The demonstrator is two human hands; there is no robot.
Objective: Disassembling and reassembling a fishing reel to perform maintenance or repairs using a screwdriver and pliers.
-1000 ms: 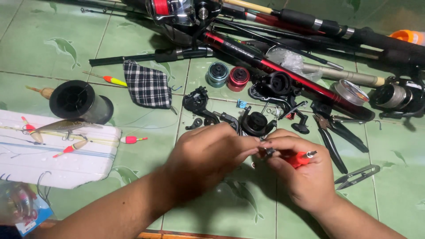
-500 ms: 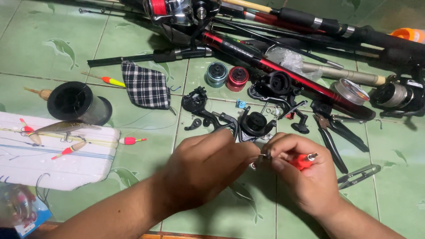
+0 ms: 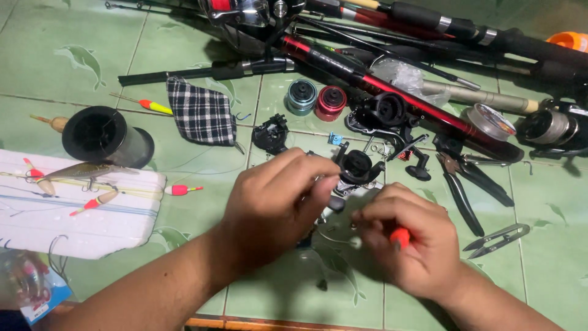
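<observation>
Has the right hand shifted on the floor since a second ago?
Cannot tell for sure: the right hand with its red-handled tool sits about as far left of the small snips as before.

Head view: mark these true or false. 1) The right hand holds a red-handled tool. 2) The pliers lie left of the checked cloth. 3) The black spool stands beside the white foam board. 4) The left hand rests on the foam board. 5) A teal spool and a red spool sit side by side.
1) True: the right hand grips a red-handled tool.
2) False: the pliers lie far right of the checked cloth.
3) True: the black spool stands at the upper edge of the white foam board.
4) False: the left hand is at the black reel part, clear of the board.
5) True: the teal spool sits next to the red spool.
</observation>
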